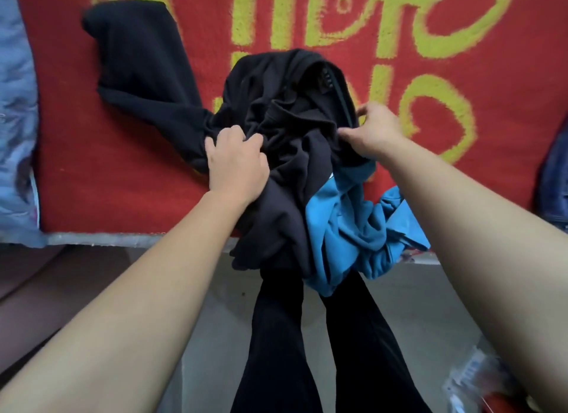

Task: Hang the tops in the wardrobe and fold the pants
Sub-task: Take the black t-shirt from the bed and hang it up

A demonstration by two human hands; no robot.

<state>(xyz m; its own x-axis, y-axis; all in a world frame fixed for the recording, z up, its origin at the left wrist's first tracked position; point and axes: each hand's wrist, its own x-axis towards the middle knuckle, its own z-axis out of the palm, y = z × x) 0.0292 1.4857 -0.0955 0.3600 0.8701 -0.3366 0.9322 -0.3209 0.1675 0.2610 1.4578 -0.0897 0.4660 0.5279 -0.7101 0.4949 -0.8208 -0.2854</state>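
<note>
A crumpled black top (285, 173) lies heaped on a red blanket (107, 173), one sleeve (138, 71) stretched out to the upper left. A blue garment (347, 228) is bunched under its right side and hangs over the bed's front edge. My left hand (235, 163) is closed on a fold of the black top at the base of that sleeve. My right hand (373, 128) pinches the black fabric near the collar between thumb and fingers. No hanger or wardrobe is visible.
The red blanket carries large yellow-green lettering. A pale blue cloth (15, 120) lies at the left edge and dark denim (556, 179) at the right. My black-trousered legs (276, 351) stand on grey floor, with a plastic package (473, 379) at bottom right.
</note>
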